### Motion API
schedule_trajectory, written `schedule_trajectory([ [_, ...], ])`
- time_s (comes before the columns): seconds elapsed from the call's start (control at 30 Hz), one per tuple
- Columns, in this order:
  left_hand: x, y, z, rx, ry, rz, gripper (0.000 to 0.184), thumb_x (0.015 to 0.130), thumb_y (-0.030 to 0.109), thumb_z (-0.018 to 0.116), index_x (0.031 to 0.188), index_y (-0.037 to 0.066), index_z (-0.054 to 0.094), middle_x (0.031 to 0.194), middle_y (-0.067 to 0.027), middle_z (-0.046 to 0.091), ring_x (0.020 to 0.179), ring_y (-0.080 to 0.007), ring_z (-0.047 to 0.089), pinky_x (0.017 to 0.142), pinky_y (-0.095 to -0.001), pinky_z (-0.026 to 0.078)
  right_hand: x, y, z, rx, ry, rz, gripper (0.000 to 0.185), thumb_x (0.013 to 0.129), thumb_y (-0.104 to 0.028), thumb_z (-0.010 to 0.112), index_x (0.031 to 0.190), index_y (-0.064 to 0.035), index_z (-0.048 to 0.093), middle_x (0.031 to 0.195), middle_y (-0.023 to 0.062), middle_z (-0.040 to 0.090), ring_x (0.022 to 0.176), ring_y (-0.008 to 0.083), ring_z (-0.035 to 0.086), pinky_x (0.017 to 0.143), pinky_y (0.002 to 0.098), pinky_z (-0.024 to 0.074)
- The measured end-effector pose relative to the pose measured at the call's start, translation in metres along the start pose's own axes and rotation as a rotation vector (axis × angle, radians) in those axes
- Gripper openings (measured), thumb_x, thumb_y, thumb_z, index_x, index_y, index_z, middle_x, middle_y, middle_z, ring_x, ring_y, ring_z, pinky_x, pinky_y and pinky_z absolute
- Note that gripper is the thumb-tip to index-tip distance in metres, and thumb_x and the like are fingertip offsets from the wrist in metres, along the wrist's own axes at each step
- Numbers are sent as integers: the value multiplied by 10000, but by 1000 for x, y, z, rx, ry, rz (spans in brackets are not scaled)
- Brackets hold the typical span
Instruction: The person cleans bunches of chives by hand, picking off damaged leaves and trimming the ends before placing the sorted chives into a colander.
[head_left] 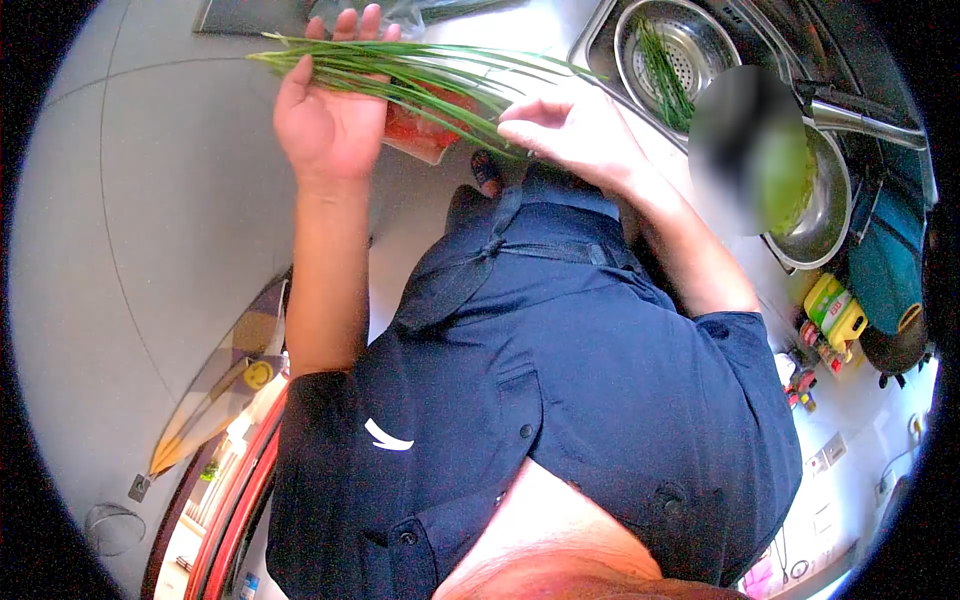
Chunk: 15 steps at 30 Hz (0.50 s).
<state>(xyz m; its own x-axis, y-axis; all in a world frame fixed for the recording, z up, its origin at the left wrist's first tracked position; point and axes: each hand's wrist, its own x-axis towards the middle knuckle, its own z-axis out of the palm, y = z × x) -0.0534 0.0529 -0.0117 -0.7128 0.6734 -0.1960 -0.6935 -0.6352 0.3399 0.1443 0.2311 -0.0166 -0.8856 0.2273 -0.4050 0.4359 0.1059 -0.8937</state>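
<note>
A bunch of long, thin green chives (425, 80) lies crosswise over the palm and fingers of my left hand (335, 115), the palm turned up. The thumb and the fingers keep the pale ends of the chives in the left hand. To the right, my right hand (575, 130) is closed at the leafy ends, thumb and forefinger near each other. Some stalks run behind it, and its grip is partly hidden. More chives (660, 75) lie in a metal colander (625, 50) in the sink.
A steel sink (590, 40) with a tap (865, 122) stands at upper right. A metal bowl (835, 200) is beside a blurred patch. Below the chives sits a red and white object (430, 130), partly covered. A clear plastic bag (400, 18) lies at the top.
</note>
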Motion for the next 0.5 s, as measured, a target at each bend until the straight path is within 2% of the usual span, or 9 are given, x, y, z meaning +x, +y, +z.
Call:
schedule_trajectory([
  [0.07, -1, -1, 0, -4, -33, -11, 354, 915, 97, 444, 1229, -19, 558, 1293, -226, 545, 1363, -432, 390, 1196, -615, 195, 1, 2, 1, 11, -17, 12, 255, 857, -235, 733, 1027, -45, 744, 889, 40, 726, 830, 99, 647, 815, 278, 517],
  [0.13, -3, -3, 1, 10, 1, 10, 350, 921, 103, 434, 1224, -16, 561, 1280, -226, 554, 1357, -430, 397, 1195, -616, 198, 3, 11, 2, 61, -69, -12, 289, 836, -305, 743, 996, -65, 758, 895, 83, 750, 829, 147, 694, 797, 321, 545],
  [0.37, -3, -2, 1, 16, 6, 6, 350, 942, 113, 399, 1223, -6, 569, 1268, -221, 572, 1341, -409, 420, 1194, -614, 207, 4, 18, 8, 42, -63, -74, 293, 834, -310, 734, 1001, -70, 758, 895, 78, 748, 825, 149, 691, 800, 329, 546],
  [0.43, -2, -2, -1, 16, -43, -18, 350, 945, 113, 395, 1222, 0, 577, 1272, -214, 577, 1337, -400, 428, 1193, -611, 210, 5, 15, 9, 82, -80, 36, 292, 835, -311, 729, 998, -71, 758, 891, 76, 747, 825, 154, 693, 803, 330, 547],
  [0.5, -2, -3, 0, 20, -36, -15, 351, 945, 115, 397, 1222, 4, 581, 1268, -212, 581, 1336, -398, 430, 1193, -611, 211, 6, 21, 10, 67, -79, 2, 282, 836, -301, 723, 994, -70, 759, 890, 76, 747, 826, 156, 693, 804, 331, 548],
])
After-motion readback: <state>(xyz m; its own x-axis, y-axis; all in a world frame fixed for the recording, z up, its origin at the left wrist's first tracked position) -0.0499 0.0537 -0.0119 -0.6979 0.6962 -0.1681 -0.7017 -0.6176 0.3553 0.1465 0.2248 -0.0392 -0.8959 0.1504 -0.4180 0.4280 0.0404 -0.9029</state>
